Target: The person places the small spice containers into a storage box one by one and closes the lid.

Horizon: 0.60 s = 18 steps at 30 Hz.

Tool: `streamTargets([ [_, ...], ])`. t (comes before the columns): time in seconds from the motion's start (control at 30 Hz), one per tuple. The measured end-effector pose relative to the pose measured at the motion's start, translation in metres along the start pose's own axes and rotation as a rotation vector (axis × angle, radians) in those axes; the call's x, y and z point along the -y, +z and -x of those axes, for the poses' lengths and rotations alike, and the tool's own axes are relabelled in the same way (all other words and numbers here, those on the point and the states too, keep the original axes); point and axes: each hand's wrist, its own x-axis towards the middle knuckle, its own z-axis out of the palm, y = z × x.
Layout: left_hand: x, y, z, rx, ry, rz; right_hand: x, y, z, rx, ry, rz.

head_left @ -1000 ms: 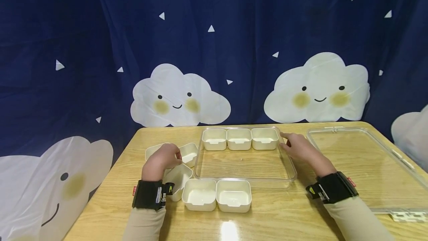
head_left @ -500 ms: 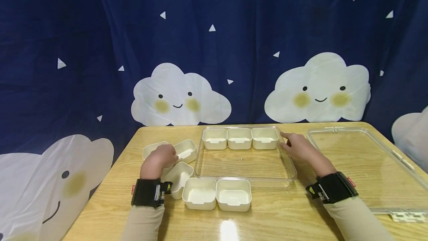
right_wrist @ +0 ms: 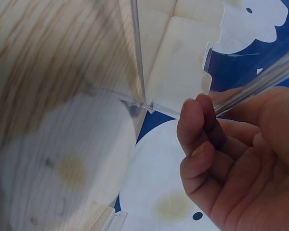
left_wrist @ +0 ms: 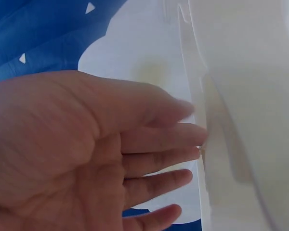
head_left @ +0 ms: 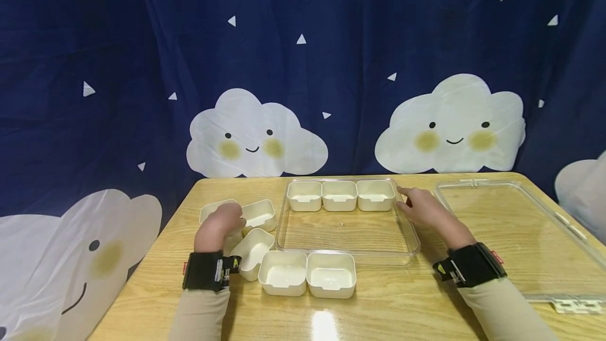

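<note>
My left hand (head_left: 218, 228) hovers low among several cream plastic bins at the left, its palm partly hiding them. In the left wrist view its fingers are fairly straight, with thumb and index fingertips right at the edge of a cream bin (left_wrist: 250, 53). Close to those fingers in the head view lies an angled bin (head_left: 260, 216); another slanted bin (head_left: 255, 249) sits in front. My right hand (head_left: 423, 209) grips the right wall of a clear plastic tray (head_left: 341, 252), fingers curled at its rim. Three cream bins (head_left: 339, 196) stand in a row along the tray's back wall.
Two cream bins (head_left: 331, 277) stand side by side in front of the tray. A clear lid (head_left: 525, 241) with white latches lies on the right of the wooden table (head_left: 379, 309). Behind hangs a dark blue curtain (head_left: 350, 41) with cloud pictures.
My left hand has drawn back a little to the left. The angled bins near it have shifted slightly left and back. My right hand stays at the tray's right wall.
</note>
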Motion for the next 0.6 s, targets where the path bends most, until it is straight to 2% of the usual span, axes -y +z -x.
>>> streamTargets([
  [0.1, -0.0024, 0.0007, -0.0008, -0.011, 0.003, -0.005, -0.002, 0.0007, -0.0005, -0.003, 0.005, -0.004],
  [0.3, -0.0035, 0.0024, -0.0027, -0.007, 0.019, 0.047, 0.0031, -0.0012, -0.0026, 0.029, 0.047, 0.011],
  [0.6, -0.0048, -0.0017, 0.0014, 0.01, 0.155, 0.082, 0.0024, 0.0002, -0.0039, 0.035, 0.063, 0.023],
])
